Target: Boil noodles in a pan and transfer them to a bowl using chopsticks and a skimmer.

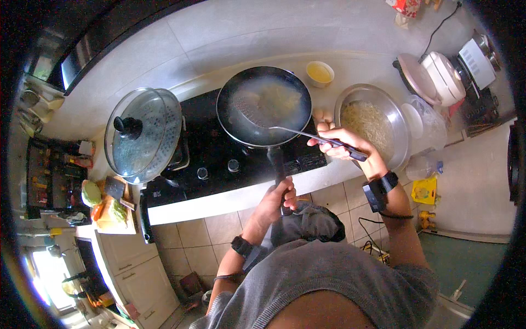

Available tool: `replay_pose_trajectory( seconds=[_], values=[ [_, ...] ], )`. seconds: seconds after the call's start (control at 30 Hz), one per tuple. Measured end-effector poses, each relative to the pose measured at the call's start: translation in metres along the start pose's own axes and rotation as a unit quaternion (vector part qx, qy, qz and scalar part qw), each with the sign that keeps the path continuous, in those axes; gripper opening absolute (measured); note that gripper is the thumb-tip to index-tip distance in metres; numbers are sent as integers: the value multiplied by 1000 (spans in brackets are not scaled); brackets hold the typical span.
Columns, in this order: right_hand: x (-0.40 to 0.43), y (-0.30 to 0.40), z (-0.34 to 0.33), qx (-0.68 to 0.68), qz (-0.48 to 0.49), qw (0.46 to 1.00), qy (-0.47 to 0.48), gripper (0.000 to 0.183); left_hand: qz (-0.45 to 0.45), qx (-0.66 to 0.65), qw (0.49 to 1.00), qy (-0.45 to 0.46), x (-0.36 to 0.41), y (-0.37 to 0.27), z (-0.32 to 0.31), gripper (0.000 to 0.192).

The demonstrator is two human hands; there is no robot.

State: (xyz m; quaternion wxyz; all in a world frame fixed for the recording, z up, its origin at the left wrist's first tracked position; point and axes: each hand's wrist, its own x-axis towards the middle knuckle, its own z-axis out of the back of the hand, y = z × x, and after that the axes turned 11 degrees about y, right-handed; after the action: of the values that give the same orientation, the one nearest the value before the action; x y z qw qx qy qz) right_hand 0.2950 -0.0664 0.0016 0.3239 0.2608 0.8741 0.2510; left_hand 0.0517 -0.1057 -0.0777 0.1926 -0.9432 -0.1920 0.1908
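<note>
My left hand (280,197) is closed around the black handle (276,162) of a dark frying pan (230,86) on the cooktop. In my right hand (349,142) is the dark grip of a slotted metal spatula (250,110), its head dipped in the pan. Yellowish food (281,98), blurred by steam, lies towards the pan's right side. Close to my right hand stands a large steel bowl (400,144) holding pale shredded or noodle-like food (367,119). A few eggs (321,115) rest between bowl and pan, partly hidden by my fingers.
A glass-lidded pan (144,144) occupies the cooktop's (218,164) left side, its handle jutting past the counter edge. Farther left, a cutting board (123,226) bears a cleaver (114,187) and vegetables. Behind the bowl are a small yellow-filled bowl (320,74) and a white appliance (444,78).
</note>
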Motion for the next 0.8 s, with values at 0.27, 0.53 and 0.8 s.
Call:
replay_pose_trajectory(
  seconds=[0.27, 0.53, 0.8],
  values=[
    [-23, 5, 7, -75, 15, 989, -123, 31, -6, -10, 1000, 15, -1, 0, 1, 22],
    [-15, 11, 20, -331, 8, 920, -210, 24, -12, -11, 1000, 18, -2, 0, -2, 20],
    [-16, 13, -10, -342, 11, 923, -174, 27, -16, -10, 1000, 8, -1, 1, 0, 22]
  ],
)
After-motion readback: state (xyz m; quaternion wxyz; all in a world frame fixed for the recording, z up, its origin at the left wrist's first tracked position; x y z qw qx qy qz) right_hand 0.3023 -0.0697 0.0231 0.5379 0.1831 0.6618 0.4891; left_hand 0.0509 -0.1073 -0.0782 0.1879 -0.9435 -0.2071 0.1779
